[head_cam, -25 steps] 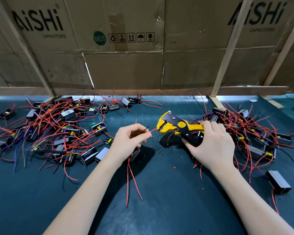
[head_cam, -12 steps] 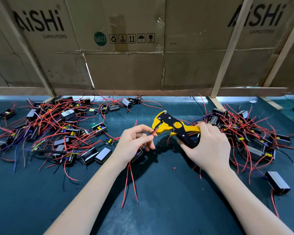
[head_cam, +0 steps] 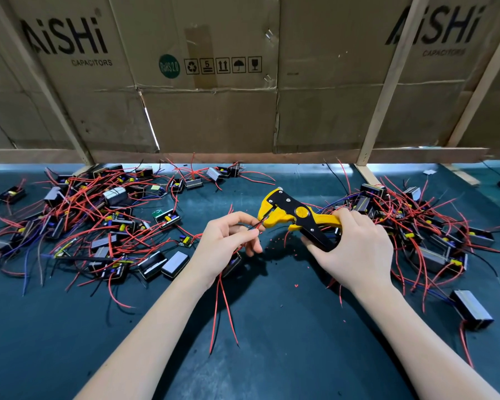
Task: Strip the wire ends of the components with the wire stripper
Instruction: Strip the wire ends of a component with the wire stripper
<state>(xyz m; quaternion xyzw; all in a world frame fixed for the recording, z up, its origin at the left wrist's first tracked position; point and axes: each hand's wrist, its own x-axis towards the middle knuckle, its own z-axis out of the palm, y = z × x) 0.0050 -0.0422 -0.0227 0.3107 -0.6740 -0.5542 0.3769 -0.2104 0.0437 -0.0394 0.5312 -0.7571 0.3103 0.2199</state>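
Dark green matting on the table (head_cam: 272,356), with two loose ends of thin red insulated wire (head_cam: 224,307) hanging down nearest the body. Soft and very light, so bending at any touch; no strength needed, only guidance.

Above these, left hand (head_cam: 225,246) clenched lightly, pinching a red and a black wire end (head_cam: 257,225) between thumb and forefinger, close to the tips. Good place to hold: short free length, so less bending when pushed into the tool. Under the same hand, partly hidden, a small dark box-shaped component (head_cam: 233,264), probably light, its board likely fragile; better carried by the casing than pulled by the leads.

To the right, right hand (head_cam: 355,249) closed around the handles of the yellow and black metal-and-plastic wire stripper (head_cam: 295,217). Rigid, heavier than the wires, firm grip on both handles required. Wire ends touching the yellow nose; whether clamped inside, cannot tell.

Small red insulation crumbs (head_cam: 280,243) scattered below the tool.

Farther off, tangled pile of components on the left (head_cam: 98,220) and another on the right (head_cam: 422,226); behind, a brown cardboard wall (head_cam: 214,116).
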